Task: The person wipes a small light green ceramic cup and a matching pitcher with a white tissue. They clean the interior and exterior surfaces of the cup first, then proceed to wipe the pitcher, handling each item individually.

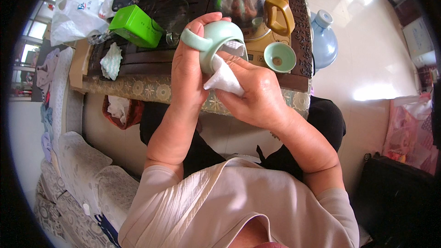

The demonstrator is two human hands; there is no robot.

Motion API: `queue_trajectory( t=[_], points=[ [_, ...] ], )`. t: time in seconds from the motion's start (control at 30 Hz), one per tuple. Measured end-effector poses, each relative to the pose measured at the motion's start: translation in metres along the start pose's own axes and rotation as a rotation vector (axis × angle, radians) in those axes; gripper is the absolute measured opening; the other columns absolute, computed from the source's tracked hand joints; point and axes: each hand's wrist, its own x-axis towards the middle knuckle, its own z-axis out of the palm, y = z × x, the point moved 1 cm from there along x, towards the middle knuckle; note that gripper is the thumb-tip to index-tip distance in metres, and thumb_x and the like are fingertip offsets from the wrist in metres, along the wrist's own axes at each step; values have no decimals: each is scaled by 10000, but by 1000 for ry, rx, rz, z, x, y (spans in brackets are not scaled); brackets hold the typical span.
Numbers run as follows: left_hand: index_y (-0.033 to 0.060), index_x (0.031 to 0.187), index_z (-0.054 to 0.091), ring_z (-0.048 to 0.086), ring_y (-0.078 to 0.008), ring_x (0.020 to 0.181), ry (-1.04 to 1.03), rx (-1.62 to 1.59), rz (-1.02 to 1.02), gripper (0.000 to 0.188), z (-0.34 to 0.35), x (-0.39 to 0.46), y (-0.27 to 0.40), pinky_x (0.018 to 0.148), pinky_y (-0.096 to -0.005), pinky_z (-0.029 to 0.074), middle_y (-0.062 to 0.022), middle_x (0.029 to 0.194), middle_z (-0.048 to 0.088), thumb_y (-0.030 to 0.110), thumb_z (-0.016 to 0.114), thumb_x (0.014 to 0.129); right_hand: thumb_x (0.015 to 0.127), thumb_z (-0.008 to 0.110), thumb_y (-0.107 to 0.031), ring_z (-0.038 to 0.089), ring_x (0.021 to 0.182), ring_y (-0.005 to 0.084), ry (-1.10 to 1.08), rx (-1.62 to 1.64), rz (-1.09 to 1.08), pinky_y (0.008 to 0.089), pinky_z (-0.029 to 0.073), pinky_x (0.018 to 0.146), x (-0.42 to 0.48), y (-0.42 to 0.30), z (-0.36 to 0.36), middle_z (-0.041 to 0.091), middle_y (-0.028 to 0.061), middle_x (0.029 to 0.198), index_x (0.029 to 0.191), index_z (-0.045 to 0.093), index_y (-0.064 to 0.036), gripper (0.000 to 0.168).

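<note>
My left hand (189, 58) grips a pale celadon-green ceramic cup (224, 31) by its body, close to the handle. The cup is tipped on its side above the tea table, its mouth turned toward my right hand. Pinched in my right hand (258, 93) is a white paper towel (225, 79), part of which goes into the cup's mouth. The fingertips of that hand are partly hidden inside the rim. Right of the hands, a small green bowl-shaped cup (279, 57) with a brownish spot at its bottom stands on the table.
A steel kettle (241, 3) with a tan handle stands just behind the cup. On the dark wooden tea tray (141, 60) are a bright green box (136, 26), a crumpled cloth (111, 62) and a glass vessel (174, 17). A blue water bottle (324, 41) stands right of the table.
</note>
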Motion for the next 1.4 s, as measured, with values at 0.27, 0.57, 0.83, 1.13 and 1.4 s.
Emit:
queue_trajectory(
  t=[0.27,0.57,0.83,1.13,1.4],
  points=[
    [47,1233,558,589,-138,1014,23,188,122,376,1,-2,-4,892,-265,476,-76,1171,606,346,480,1019,734,703,-116,671,859,365,-182,-372,234,414,552,721,2,-8,-2,571,225,1257,1252,533,-15,555],
    [19,1198,567,591,-162,1047,-52,66,134,367,-4,-2,-6,933,-290,467,-114,1207,604,326,476,1019,744,692,-144,629,820,440,-176,264,174,465,522,723,3,-5,-12,616,208,1028,1123,579,-16,416],
    [14,1200,562,585,-167,1068,-12,51,141,359,2,-6,0,940,-292,465,-125,1227,592,311,477,1018,743,714,-102,647,859,432,-113,-55,137,432,547,725,3,-18,-9,477,258,1341,1180,580,-37,463],
    [25,1163,591,591,-156,1033,-52,98,148,323,-3,-3,-6,916,-282,470,-96,1209,602,297,505,1011,724,710,-111,649,862,401,-222,148,183,462,523,738,7,-9,-14,607,186,1076,1091,535,10,424],
    [34,1219,556,587,-155,1045,-39,9,75,383,5,-5,2,919,-268,464,-103,1224,594,346,482,1010,753,690,-40,642,949,357,-80,175,78,372,512,831,5,-15,-12,529,226,1258,1180,559,0,448]
  ],
)
